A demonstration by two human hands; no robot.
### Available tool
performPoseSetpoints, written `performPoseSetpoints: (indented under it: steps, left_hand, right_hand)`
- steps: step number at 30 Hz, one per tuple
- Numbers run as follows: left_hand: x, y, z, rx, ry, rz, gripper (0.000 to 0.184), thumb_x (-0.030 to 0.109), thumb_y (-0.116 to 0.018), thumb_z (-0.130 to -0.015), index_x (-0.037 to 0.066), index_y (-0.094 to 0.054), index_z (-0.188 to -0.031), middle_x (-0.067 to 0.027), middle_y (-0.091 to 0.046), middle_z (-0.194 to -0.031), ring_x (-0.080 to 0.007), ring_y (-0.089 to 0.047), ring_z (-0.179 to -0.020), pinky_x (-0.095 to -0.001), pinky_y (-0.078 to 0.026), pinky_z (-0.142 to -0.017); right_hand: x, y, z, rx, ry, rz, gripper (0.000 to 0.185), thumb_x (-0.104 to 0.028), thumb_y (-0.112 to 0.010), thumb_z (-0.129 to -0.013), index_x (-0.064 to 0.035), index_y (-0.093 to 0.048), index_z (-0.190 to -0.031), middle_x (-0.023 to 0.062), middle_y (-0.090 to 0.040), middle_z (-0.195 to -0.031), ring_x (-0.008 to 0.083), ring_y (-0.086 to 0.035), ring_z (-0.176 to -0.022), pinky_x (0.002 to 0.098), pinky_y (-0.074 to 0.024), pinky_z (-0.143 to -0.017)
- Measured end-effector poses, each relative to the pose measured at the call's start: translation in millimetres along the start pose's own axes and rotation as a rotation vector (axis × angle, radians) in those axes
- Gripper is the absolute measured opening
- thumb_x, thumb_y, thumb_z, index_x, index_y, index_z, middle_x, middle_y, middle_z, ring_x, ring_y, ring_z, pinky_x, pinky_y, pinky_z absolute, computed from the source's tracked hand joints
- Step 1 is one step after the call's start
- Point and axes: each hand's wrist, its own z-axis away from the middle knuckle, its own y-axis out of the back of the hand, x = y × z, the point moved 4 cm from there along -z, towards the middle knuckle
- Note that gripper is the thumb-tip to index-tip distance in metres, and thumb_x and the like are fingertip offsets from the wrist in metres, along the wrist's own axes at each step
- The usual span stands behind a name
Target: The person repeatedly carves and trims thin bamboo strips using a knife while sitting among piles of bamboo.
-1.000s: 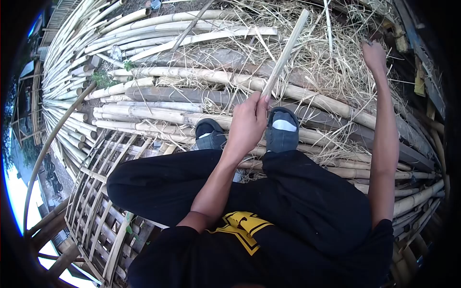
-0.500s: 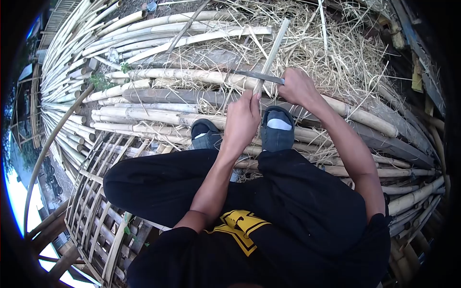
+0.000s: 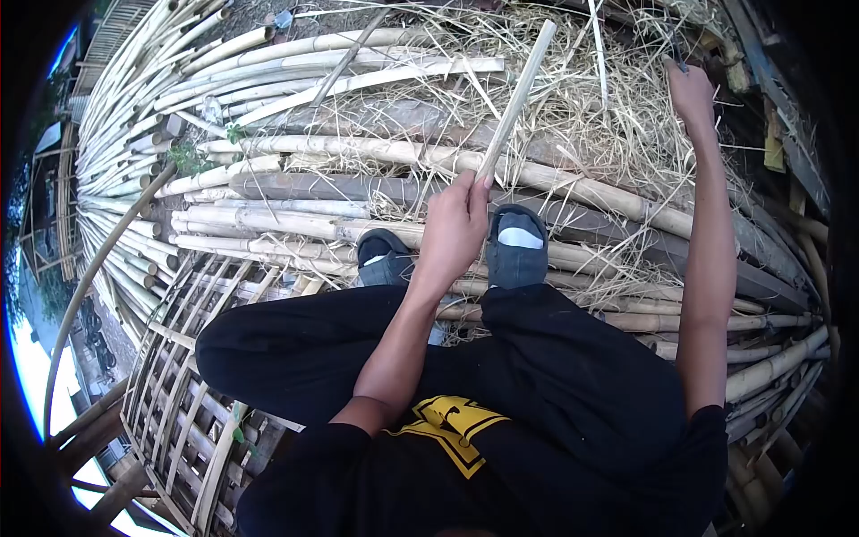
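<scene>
My left hand (image 3: 455,225) is closed around the lower end of a split bamboo strip (image 3: 521,97), which slants up and away over the straw. Far out to the upper right, my right hand (image 3: 691,95) is closed on a knife (image 3: 676,46). Only a dark sliver of its blade shows, pointing away from me and well apart from the strip. Below the strip, my two dark slippers (image 3: 518,255) rest on the bamboo poles.
Long bamboo poles (image 3: 340,143) fan out to the left and run across under my feet. Thin bamboo shavings (image 3: 617,125) cover the ground ahead. A woven bamboo lattice (image 3: 192,394) lies at the lower left, and weathered planks (image 3: 787,134) stand at the right edge.
My right hand has swung with the knife from beside the strip out to the upper right. The strip's far end has shifted slightly up and right; my left hand still holds it.
</scene>
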Motion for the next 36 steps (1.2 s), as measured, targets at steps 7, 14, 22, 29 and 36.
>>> performPoseSetpoints:
  steps: [7, 14, 22, 29, 36]
  left_hand:
    - [-10, -8, -4, -0.037, -0.042, 0.132, 0.030, 0.022, -0.051, -0.098, -0.004, -0.056, -0.083, -0.0061, -0.047, -0.054, -0.0097, -0.044, -0.050, -0.0292, -0.036, -0.047]
    - [-15, -24, -8, -0.203, 0.159, 0.423, 0.028, 0.025, -0.053, -0.098, 0.000, -0.059, -0.087, 0.0009, -0.052, -0.060, -0.0051, -0.043, -0.050, -0.0227, -0.035, -0.046]
    - [-27, -18, -19, 0.146, -0.163, 0.186, 0.021, 0.010, -0.060, -0.092, -0.002, -0.064, -0.108, -0.0099, -0.064, -0.069, -0.0060, -0.051, -0.057, -0.0261, -0.042, -0.052]
    - [-29, -14, -19, 0.315, -0.319, 0.139, 0.022, 0.009, -0.062, -0.090, -0.003, -0.066, -0.107, -0.0130, -0.064, -0.069, -0.0101, -0.053, -0.056, -0.0282, -0.043, -0.053]
    - [-26, 1, -20, 0.210, -0.069, 0.206, 0.017, 0.008, -0.058, -0.090, -0.007, -0.064, -0.095, -0.0257, -0.059, -0.070, -0.0360, -0.059, -0.059, -0.0395, -0.043, -0.055]
  right_hand:
    - [-107, -77, 147, -0.658, -0.161, -0.942, 0.033, -0.039, -0.059, -0.093, -0.0100, -0.052, -0.080, -0.0097, -0.031, -0.048, 0.0022, -0.026, -0.035, 0.0219, -0.0197, -0.035]
    - [-126, -88, 170, -0.733, -0.092, -1.074, 0.027, -0.030, -0.066, -0.090, -0.0071, -0.056, -0.080, -0.0102, -0.034, -0.050, 0.0013, -0.029, -0.037, 0.0219, -0.0224, -0.035]
    - [-123, -93, 178, -0.734, 0.009, -0.916, 0.027, -0.030, -0.062, -0.093, -0.0026, -0.060, -0.090, -0.0097, -0.038, -0.052, 0.0001, -0.030, -0.040, 0.0219, -0.0211, -0.037]
    - [-120, -91, 183, -0.705, 0.076, -0.817, 0.031, -0.033, -0.059, -0.095, -0.0022, -0.061, -0.093, -0.0089, -0.038, -0.053, 0.0000, -0.031, -0.042, 0.0206, -0.0211, -0.039]
    - [-126, -85, 198, -0.599, 0.374, -0.259, 0.041, -0.039, -0.048, -0.098, 0.0005, -0.055, -0.090, 0.0126, -0.049, -0.059, 0.0223, -0.048, -0.053, 0.0369, -0.0364, -0.053]
